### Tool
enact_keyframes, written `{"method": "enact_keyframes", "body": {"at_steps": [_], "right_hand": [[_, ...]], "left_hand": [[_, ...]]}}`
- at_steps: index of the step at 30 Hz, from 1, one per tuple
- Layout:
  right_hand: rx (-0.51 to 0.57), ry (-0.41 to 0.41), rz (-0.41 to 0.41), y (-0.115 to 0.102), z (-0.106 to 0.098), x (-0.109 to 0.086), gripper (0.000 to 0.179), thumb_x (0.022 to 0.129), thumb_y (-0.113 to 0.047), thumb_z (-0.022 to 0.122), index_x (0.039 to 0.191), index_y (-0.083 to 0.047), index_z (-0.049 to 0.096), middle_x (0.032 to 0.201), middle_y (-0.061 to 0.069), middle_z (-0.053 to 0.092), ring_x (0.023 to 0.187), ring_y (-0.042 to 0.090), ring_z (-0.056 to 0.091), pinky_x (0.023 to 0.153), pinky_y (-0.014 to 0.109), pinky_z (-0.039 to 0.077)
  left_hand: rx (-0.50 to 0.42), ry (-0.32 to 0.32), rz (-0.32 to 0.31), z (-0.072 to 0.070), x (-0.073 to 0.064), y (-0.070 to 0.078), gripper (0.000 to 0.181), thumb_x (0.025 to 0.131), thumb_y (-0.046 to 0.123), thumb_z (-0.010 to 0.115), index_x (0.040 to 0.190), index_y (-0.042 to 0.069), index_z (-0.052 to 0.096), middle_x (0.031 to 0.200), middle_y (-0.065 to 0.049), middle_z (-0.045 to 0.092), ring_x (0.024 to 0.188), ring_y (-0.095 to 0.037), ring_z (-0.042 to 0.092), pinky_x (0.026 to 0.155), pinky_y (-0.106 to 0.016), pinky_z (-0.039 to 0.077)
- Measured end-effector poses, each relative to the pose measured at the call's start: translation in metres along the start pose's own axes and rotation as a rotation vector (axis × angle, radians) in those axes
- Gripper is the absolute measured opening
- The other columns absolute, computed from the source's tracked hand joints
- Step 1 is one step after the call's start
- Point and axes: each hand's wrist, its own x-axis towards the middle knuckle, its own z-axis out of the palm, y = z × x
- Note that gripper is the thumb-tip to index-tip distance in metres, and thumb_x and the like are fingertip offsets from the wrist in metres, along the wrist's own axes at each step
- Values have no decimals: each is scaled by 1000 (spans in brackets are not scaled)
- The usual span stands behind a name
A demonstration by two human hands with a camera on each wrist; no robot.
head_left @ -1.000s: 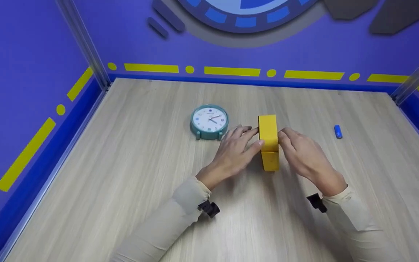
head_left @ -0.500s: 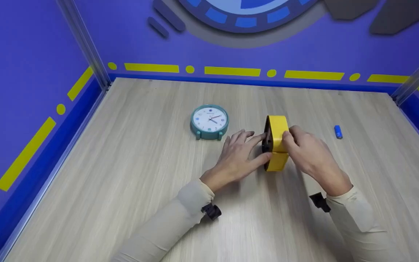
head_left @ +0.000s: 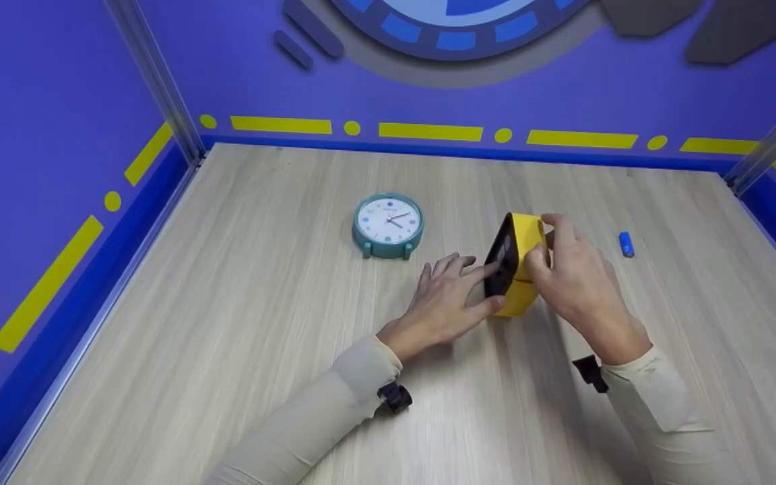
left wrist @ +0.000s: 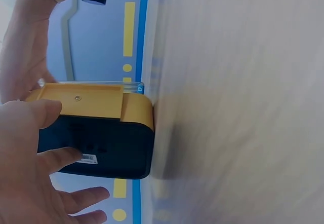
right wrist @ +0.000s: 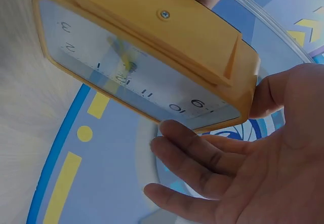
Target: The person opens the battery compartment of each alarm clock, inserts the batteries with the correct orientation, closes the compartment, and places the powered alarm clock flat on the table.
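A yellow alarm clock [head_left: 528, 252] stands on one end on the table, turned at an angle in the head view. Its black back [left wrist: 121, 145] faces my left hand [head_left: 443, 298], whose index finger touches it beside a small white label while the thumb lies against the yellow underside. The other left fingers are spread. My right hand [head_left: 578, 286] grips the clock's upper part between thumb and fingers. In the right wrist view the white dial [right wrist: 126, 67] faces that hand, fingertips right at its rim.
A round teal clock [head_left: 388, 221] lies face up to the left of the hands. One small blue battery [head_left: 626, 244] lies to the right. Blue-purple panels [head_left: 280, 87] with yellow dashes border the wooden table [head_left: 260, 269] at the back and sides.
The yellow clock has shifted slightly right and turned, so more of its black back shows. My right fingers have moved up around its far edge; the left hand has followed slightly right.
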Motion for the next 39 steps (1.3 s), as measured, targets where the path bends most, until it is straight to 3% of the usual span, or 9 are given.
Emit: {"method": "enact_keyframes", "body": {"at_steps": [7, 13, 19, 29, 34, 39], "right_hand": [[-60, 101, -96, -2, 2, 0, 34, 108, -17, 53, 128, 10, 60, 116, 29, 62, 92, 41, 60, 79, 56, 52], [-84, 116, -110, -3, 3, -1, 55, 107, -39, 64, 125, 12, 60, 106, 26, 59, 90, 40, 57, 80, 55, 52], [-131, 169, -118, -3, 0, -2, 51, 102, -36, 71, 115, 12, 64, 102, 26, 59, 86, 42, 59, 75, 55, 53], [-196, 163, -20, -3, -6, -5, 47, 102, -33, 66, 109, 14, 62, 93, 25, 57, 81, 41, 58, 71, 55, 53], [-199, 148, 11, -2, -8, -5, 54, 103, -39, 67, 110, 14, 60, 89, 23, 55, 77, 40, 56, 68, 53, 50], [-198, 151, 40, -1, -11, -4, 49, 101, -36, 66, 103, 13, 59, 86, 22, 53, 74, 40, 56, 69, 53, 48]], "left_hand": [[7, -2, -3, 4, 1, -2, 59, 106, 56, 56, 159, 30, 51, 161, -12, 47, 153, -31, 32, 121, -65, 19], [-3, 14, 4, 6, 2, -3, 54, 106, 49, 58, 157, 29, 55, 158, -11, 50, 151, -31, 35, 121, -63, 22], [-21, 8, -24, 7, 3, -2, 52, 107, 49, 58, 155, 28, 57, 158, -9, 51, 151, -30, 35, 121, -61, 22], [-58, -18, -106, 8, 5, -5, 51, 106, 50, 58, 148, 23, 64, 151, -6, 57, 145, -29, 42, 120, -60, 26], [-44, -41, -136, 8, 4, -7, 48, 105, 50, 59, 144, 23, 68, 153, -10, 55, 147, -31, 40, 120, -61, 25], [-28, -46, -144, 10, 4, -8, 47, 104, 48, 61, 140, 21, 71, 153, -14, 54, 148, -34, 38, 121, -62, 23]]}}
